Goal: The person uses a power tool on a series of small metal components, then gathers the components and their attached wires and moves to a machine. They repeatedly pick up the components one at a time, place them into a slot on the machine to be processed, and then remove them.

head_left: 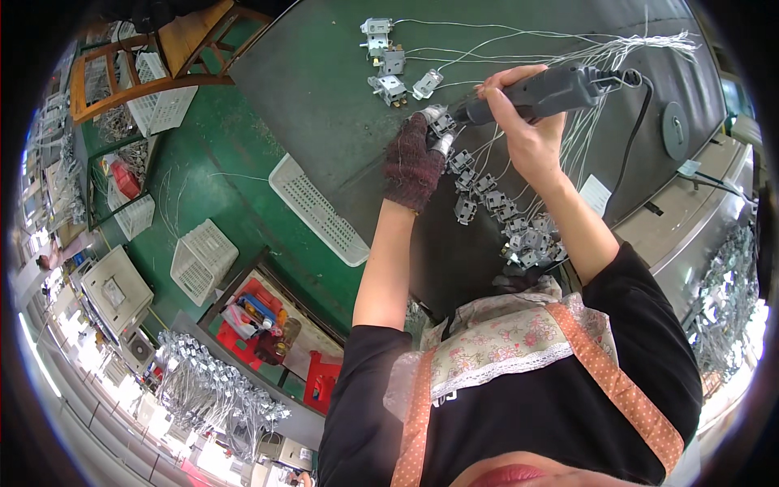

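Note:
My left hand [414, 162] wears a dark knitted glove and pinches a small grey connector part [442, 126] on the dark green table [324, 89]. My right hand [526, 122], bare, grips a grey electric screwdriver [544, 93] held sideways, its tip touching that part. A black cord [637, 122] runs from the tool's rear. Below my hands a row of several grey connector parts [495, 207] with white wires lies in a curve. Three more connector parts [388, 61] sit farther up the table, their wires [568, 49] fanning right.
A white perforated basket [318, 209] hangs at the table's left edge. More white baskets [203, 260] stand on the green floor, beside a wooden chair [162, 61] and a tray of bottles and red items [260, 321]. Bundles of wired parts [211, 381] lie lower left and right.

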`<state>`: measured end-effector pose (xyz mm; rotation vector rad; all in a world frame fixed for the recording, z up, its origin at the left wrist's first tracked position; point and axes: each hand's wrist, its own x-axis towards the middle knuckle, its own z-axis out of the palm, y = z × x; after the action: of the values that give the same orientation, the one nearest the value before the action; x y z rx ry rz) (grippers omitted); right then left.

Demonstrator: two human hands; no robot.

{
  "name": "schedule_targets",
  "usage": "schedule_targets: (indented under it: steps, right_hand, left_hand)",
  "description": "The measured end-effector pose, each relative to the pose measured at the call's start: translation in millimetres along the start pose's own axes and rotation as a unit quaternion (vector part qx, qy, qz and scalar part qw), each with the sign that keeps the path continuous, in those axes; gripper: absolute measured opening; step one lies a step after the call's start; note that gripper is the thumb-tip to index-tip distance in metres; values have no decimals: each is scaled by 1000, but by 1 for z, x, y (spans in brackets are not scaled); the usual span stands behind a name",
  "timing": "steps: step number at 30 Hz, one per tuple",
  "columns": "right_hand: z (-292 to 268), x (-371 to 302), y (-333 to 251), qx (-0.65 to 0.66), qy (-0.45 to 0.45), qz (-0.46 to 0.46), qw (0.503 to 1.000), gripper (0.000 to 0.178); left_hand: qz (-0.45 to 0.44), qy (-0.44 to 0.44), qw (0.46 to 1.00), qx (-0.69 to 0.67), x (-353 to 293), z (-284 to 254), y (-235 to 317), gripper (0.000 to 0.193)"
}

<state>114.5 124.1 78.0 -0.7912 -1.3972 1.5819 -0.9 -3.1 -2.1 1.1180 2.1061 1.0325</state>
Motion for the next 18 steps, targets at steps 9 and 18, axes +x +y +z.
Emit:
schedule_targets:
  steps: [9, 18]
  right_hand:
    - [-2, 9, 35, -92, 39, 29, 995, 12]
    - [-11, 0, 44, -52, 58, 21, 997, 18]
  left_hand:
    - [16, -72, 954, 292, 15, -19, 23, 37]
    - [118, 16, 929, 351, 78, 0, 7, 50]
